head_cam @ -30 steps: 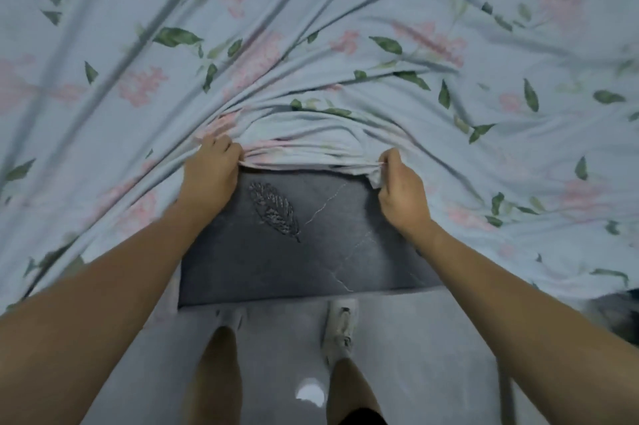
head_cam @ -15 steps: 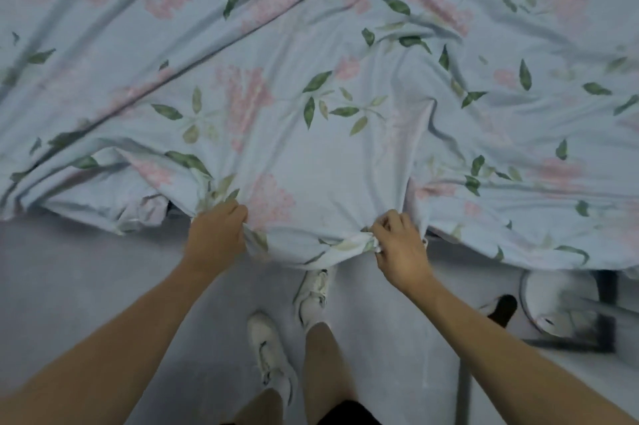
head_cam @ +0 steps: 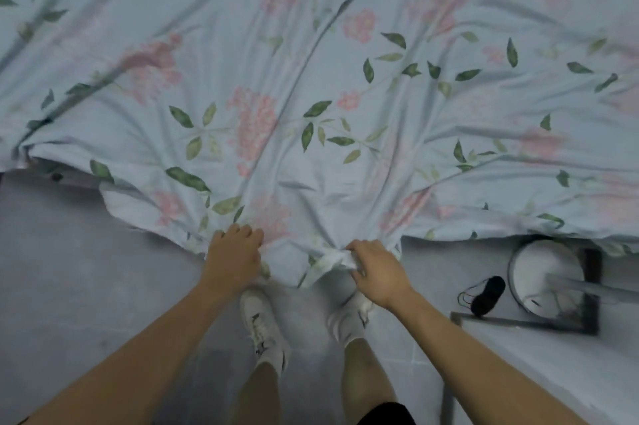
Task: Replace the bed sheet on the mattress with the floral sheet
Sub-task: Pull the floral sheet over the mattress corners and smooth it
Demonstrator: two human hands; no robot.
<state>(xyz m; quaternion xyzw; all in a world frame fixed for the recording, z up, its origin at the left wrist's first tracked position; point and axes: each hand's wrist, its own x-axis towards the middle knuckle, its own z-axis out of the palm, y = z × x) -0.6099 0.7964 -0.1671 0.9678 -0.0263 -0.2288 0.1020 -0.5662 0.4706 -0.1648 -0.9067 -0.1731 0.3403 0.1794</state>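
While both hands pinch its near hem, the left hand [head_cam: 232,258] and right hand [head_cam: 377,271] each clenched on bunched cloth, the pale blue cotton sheet printed with pink flowers and green leaves [head_cam: 311,85] fans away beyond the knuckles, wrinkled. Spreading looks underway; next, probably, draw the edge taut and tuck it.

I had both arms stretched fwd & down. My left hand [head_cam: 232,258] and right hand [head_cam: 377,274] each gripped the near hem of the floral sheet [head_cam: 311,96], fingers curled in, knuckles up, wrists apart.
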